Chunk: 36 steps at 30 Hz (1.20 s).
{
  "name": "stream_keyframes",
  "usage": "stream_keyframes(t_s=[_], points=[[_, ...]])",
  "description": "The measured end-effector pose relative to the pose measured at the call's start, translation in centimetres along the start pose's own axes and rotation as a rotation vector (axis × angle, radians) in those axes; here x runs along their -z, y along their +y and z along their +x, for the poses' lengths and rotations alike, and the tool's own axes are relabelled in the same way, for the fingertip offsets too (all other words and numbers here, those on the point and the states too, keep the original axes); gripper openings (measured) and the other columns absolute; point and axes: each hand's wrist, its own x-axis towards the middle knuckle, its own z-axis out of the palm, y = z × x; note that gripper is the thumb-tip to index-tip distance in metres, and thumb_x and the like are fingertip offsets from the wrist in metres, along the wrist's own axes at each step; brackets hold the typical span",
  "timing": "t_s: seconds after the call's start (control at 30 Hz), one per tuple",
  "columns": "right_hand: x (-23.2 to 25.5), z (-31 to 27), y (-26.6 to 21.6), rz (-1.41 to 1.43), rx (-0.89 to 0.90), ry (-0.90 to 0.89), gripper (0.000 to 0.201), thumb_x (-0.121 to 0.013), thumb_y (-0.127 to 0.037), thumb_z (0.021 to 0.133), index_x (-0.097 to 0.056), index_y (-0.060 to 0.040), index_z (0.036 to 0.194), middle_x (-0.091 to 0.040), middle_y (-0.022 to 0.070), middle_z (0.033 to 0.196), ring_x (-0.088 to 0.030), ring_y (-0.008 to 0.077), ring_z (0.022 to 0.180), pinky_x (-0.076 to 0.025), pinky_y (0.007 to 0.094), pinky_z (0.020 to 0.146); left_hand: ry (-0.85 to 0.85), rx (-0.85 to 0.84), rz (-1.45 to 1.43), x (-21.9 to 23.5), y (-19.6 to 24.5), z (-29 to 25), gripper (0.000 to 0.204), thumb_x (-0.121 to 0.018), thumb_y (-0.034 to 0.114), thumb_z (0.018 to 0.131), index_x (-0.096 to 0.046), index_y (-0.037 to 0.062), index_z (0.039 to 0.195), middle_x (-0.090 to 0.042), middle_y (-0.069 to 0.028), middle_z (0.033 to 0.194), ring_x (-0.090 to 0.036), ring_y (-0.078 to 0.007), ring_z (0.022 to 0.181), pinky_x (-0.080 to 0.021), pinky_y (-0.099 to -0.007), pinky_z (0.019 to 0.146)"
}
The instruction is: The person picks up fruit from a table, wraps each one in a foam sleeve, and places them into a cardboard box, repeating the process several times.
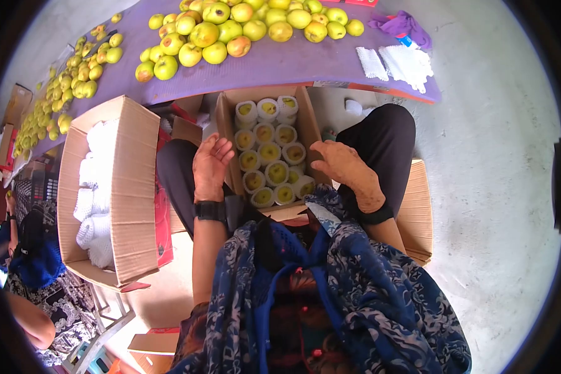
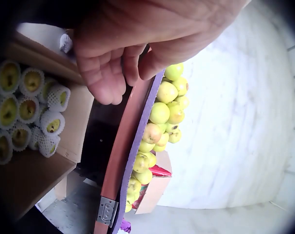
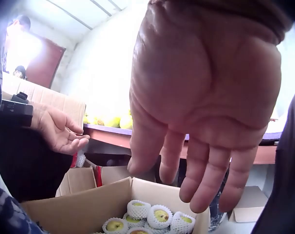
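Observation:
My left hand (image 1: pixel 212 163) is held palm up at the left edge of a cardboard box (image 1: pixel 310 107), its fingers loosely bent and nothing in them. Over the right edge of that box hangs my right hand (image 1: pixel 348 165); the right wrist view shows its palm with the fingers stretched downward, holding nothing. Between the hands, rows of apples in white foam net sleeves (image 1: pixel 269 152) fill the box, their yellow-green ends facing up. The same wrapped apples (image 2: pixel 28 109) appear in the left wrist view, below and left of the left hand.
A purple-covered table (image 1: pixel 100 81) ahead carries heaps of loose apples (image 1: pixel 204 35), white foam nets (image 1: pixel 407 62) and a purple cloth (image 1: pixel 404 26). Left stands a tall carton (image 1: pixel 137 193) of white foam sleeves (image 1: pixel 95 193). Another person (image 1: pixel 34 249) sits at far left.

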Motion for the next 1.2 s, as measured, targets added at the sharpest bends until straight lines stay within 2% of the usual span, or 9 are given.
stream_keyframes(t_s=[0.17, 0.27, 0.53, 0.63, 0.87, 0.93, 1.03, 1.17, 1.2], points=[[-0.2, -0.1, 0.5, -0.011, 0.025, 0.020, 0.039, -0.063, -0.024, 0.084, -0.054, -0.0061, 0.117, -0.061, 0.0159, 0.105, -0.057, 0.0341, 0.102, -0.045, 0.0438, 0.086, 0.029, -0.011, 0.016, -0.3, -0.3, 0.0, 0.022, -0.058, 0.018, 0.090, -0.058, 0.0036, 0.106, -0.063, -0.0088, 0.088, -0.064, -0.0211, 0.079, -0.054, -0.0331, 0.066], [0.0, -0.2, 0.7, 0.029, 0.006, -0.004, 0.039, -0.063, -0.024, 0.083, -0.054, -0.0056, 0.116, -0.061, 0.0162, 0.102, -0.058, 0.0341, 0.100, -0.046, 0.0431, 0.084, 0.010, 0.012, 0.032, -0.2, -0.4, 0.3, 0.022, -0.060, 0.019, 0.090, -0.058, 0.0071, 0.108, -0.064, -0.0074, 0.088, -0.064, -0.0201, 0.081, -0.053, -0.0341, 0.071], [-0.7, -0.2, 1.2, 0.057, 0.059, 0.031, 0.038, -0.062, -0.023, 0.081, -0.058, -0.0046, 0.114, -0.063, 0.0165, 0.105, -0.058, 0.0349, 0.103, -0.045, 0.0446, 0.088, 0.022, 0.019, 0.081, -0.2, -0.7, 0.5, 0.026, -0.059, 0.020, 0.090, -0.056, 0.0033, 0.109, -0.064, -0.0101, 0.091, -0.064, -0.0224, 0.084, -0.053, -0.0356, 0.074], [-0.3, -0.2, 0.7, 0.067, 0.024, -0.029, 0.038, -0.062, -0.023, 0.081, -0.058, -0.0045, 0.114, -0.063, 0.0167, 0.105, -0.058, 0.0352, 0.103, -0.045, 0.0442, 0.088, 0.041, 0.007, 0.092, -0.9, -0.4, -0.2, 0.028, -0.060, 0.020, 0.089, -0.055, 0.0029, 0.110, -0.063, -0.0110, 0.092, -0.064, -0.0227, 0.085, -0.053, -0.0354, 0.073], [-1.5, 0.2, 1.7, 0.077, 0.071, -0.018, 0.039, -0.062, -0.023, 0.081, -0.058, -0.0046, 0.116, -0.064, 0.0170, 0.104, -0.058, 0.0356, 0.102, -0.046, 0.0432, 0.088, 0.043, 0.019, 0.106, -0.7, -0.9, 0.5, 0.030, -0.060, 0.021, 0.089, -0.054, 0.0021, 0.112, -0.063, -0.0116, 0.094, -0.063, -0.0230, 0.086, -0.053, -0.0348, 0.073], [-1.9, 0.4, 2.0, 0.059, 0.136, -0.007, 0.040, -0.062, -0.024, 0.083, -0.054, -0.0036, 0.116, -0.063, 0.0188, 0.098, -0.058, 0.0355, 0.097, -0.046, 0.0429, 0.082, 0.059, 0.020, 0.110, -0.7, -1.0, 0.4, 0.029, -0.060, 0.021, 0.089, -0.055, 0.0024, 0.111, -0.063, -0.0112, 0.093, -0.063, -0.0230, 0.086, -0.053, -0.0347, 0.072], [-2.5, 1.3, 2.2, 0.076, 0.119, -0.058, 0.039, -0.063, -0.024, 0.082, -0.055, -0.0043, 0.115, -0.063, 0.0176, 0.097, -0.059, 0.0350, 0.095, -0.046, 0.0429, 0.082, 0.037, 0.009, 0.104, -0.5, -1.0, 0.1, 0.028, -0.060, 0.021, 0.089, -0.055, 0.0032, 0.111, -0.063, -0.0108, 0.093, -0.063, -0.0227, 0.085, -0.053, -0.0346, 0.071], [-3.5, 1.7, 2.4, 0.080, 0.159, -0.016, 0.037, -0.064, -0.022, 0.082, -0.056, -0.0043, 0.113, -0.063, 0.0170, 0.095, -0.060, 0.0347, 0.092, -0.047, 0.0427, 0.080, 0.066, 0.003, 0.086, -0.7, -1.2, 0.3, 0.024, -0.058, 0.019, 0.089, -0.058, 0.0025, 0.107, -0.063, -0.0101, 0.089, -0.063, -0.0211, 0.078, -0.054, -0.0326, 0.066], [-3.6, 1.8, 2.2, 0.091, 0.150, -0.022, 0.034, -0.065, -0.022, 0.080, -0.057, -0.0036, 0.108, -0.063, 0.0183, 0.095, -0.060, 0.0362, 0.094, -0.047, 0.0442, 0.080, 0.078, 0.008, 0.096, -0.6, -1.2, 0.3, 0.024, -0.058, 0.019, 0.089, -0.058, 0.0026, 0.107, -0.063, -0.0100, 0.089, -0.063, -0.0212, 0.078, -0.054, -0.0326, 0.066]])
